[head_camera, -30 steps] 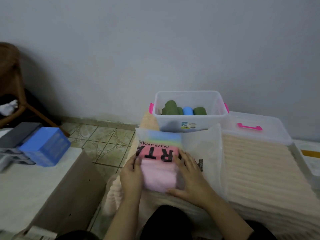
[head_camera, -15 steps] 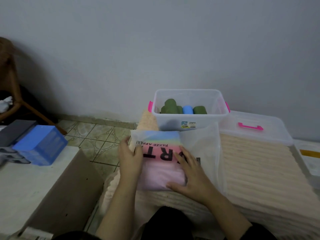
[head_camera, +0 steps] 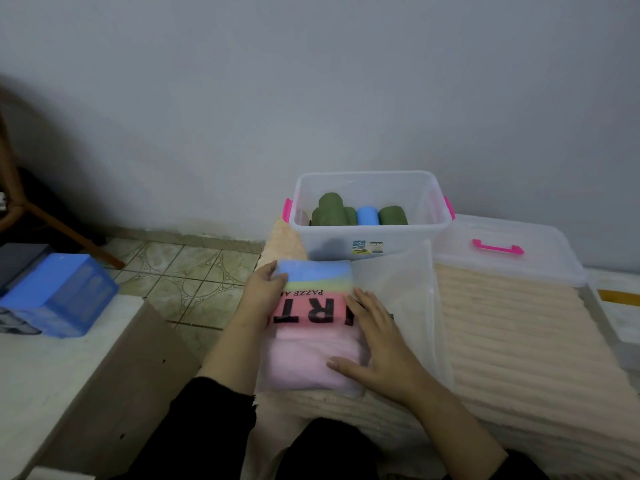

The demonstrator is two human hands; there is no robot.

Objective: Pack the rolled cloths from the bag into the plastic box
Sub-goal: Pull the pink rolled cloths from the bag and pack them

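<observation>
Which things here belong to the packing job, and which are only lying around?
Job: plastic box, rolled cloths inside it, bag, left hand, right hand.
Lying about: lid, blue box, chair.

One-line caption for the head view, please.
Both hands, left and right, on the bag before the box.

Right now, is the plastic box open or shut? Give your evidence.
Open. The plastic box has no lid on; green and blue rolled cloths show over its rim, and its lid lies beside it.
</observation>
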